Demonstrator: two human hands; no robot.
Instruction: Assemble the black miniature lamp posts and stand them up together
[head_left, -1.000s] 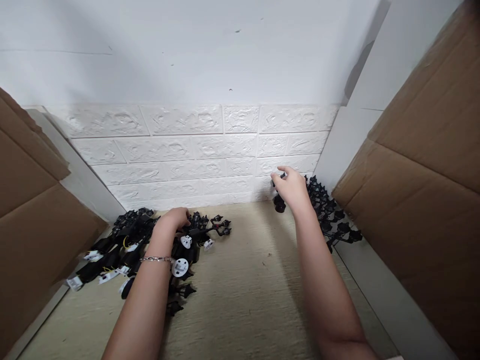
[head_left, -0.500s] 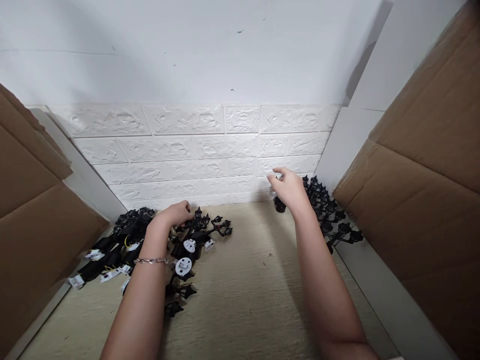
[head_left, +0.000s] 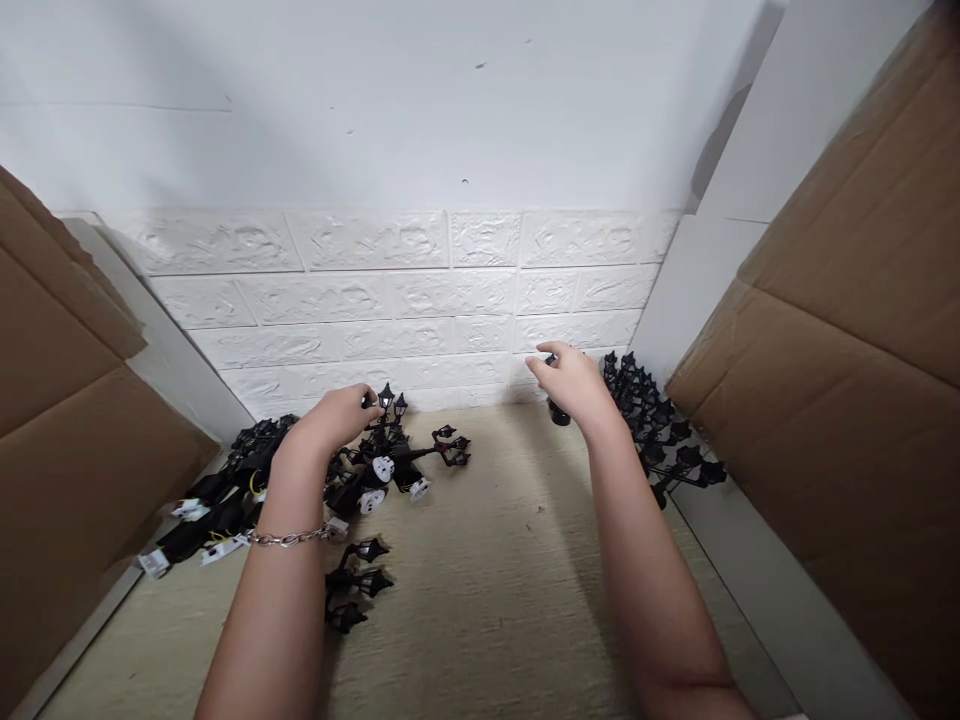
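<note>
My left hand (head_left: 345,415) is closed at the top of a miniature street lamp (head_left: 386,396) with a black post and several lantern heads. The lamp is tipped up out of a pile of similar lamps (head_left: 409,455), which have white discs at their bases. My right hand (head_left: 574,380) curls around another miniature lamp near the back wall. Its round black base (head_left: 559,412) shows below the palm, and a dark part shows between thumb and forefinger. Most of that lamp is hidden by the hand.
More lamps with yellow wires and white battery boxes (head_left: 193,508) lie at the left. A cluster of black lamps (head_left: 649,400) runs along the right side. Cardboard panels (head_left: 840,330) flank the wooden table (head_left: 495,600), and a white brick-pattern wall (head_left: 420,295) closes the back.
My left hand has risen slightly and moved left, raising a lamp's lantern heads from the pile, and nearby lamps and discs have shifted. My right hand has barely moved.
</note>
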